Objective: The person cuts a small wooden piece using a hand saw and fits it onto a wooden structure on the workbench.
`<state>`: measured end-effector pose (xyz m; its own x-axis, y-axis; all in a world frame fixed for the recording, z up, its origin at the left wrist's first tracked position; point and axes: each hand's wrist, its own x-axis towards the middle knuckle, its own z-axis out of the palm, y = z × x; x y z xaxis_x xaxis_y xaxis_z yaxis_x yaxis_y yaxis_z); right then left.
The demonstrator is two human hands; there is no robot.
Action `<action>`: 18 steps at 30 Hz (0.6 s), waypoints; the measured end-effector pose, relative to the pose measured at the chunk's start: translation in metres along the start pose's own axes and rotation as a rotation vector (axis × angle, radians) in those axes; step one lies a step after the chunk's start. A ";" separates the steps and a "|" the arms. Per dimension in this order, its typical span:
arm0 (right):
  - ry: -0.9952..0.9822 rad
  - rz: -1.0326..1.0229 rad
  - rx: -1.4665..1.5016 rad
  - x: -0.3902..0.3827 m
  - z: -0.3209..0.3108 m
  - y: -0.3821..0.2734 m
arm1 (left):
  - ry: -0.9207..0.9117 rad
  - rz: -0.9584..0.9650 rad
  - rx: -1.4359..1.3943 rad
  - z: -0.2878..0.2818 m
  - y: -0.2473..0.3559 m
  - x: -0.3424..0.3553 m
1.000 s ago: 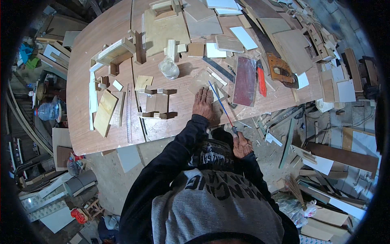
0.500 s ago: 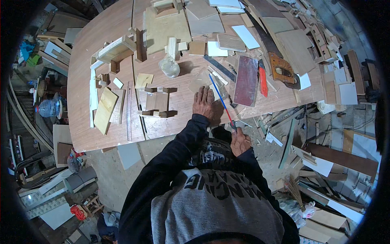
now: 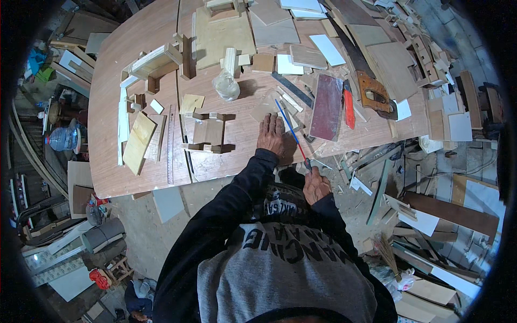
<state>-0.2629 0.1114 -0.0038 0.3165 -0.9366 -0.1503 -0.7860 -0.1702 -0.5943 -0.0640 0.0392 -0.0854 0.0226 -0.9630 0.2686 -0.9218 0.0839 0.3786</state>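
My left hand (image 3: 271, 137) lies fingers down near the bench's front edge, its fingertips on small pale pieces of thin board (image 3: 265, 109). My right hand (image 3: 316, 186) grips the grey handle (image 3: 307, 163) of a thin tool with a blue and red shaft (image 3: 287, 123), which reaches diagonally past my left fingers. Right of it lie a dark red board (image 3: 326, 107), an orange-red tool (image 3: 349, 106) and a wooden-handled saw (image 3: 372, 92). Left of my hand is a small wooden assembly (image 3: 208, 131); beyond stands a pale block with a plastic bag (image 3: 226, 86) against it.
The bench (image 3: 121, 64) carries plywood panels (image 3: 223, 46), a long wooden frame (image 3: 159, 63), a ruler (image 3: 171, 145) and many offcuts. Wood scraps (image 3: 447, 210) crowd the floor at right; a water bottle (image 3: 62, 139), rolls (image 3: 105, 234) and more boards lie at left.
My right hand and the tool's handle have shifted slightly forward, toward the bench. My left hand stays on the small pieces. The whole view has moved a little.
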 end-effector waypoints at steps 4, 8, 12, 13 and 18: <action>0.015 -0.027 -0.060 0.008 0.004 -0.003 | -0.021 0.032 0.060 -0.008 0.001 0.004; -0.030 -0.032 -0.025 0.009 0.020 0.009 | -0.132 -0.129 -0.101 -0.015 0.005 0.005; -0.163 0.003 0.344 0.018 0.040 0.026 | 0.041 -0.020 0.183 -0.009 0.008 0.003; -0.167 -0.059 0.143 0.018 0.040 0.028 | 0.103 0.009 0.223 -0.006 0.007 0.003; -0.151 0.019 0.116 0.010 0.018 0.018 | 0.100 -0.015 0.235 0.010 -0.001 0.001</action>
<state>-0.2640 0.1051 -0.0304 0.3852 -0.8810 -0.2745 -0.7293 -0.1083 -0.6756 -0.0670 0.0359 -0.0944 0.0640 -0.9327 0.3550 -0.9854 -0.0029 0.1701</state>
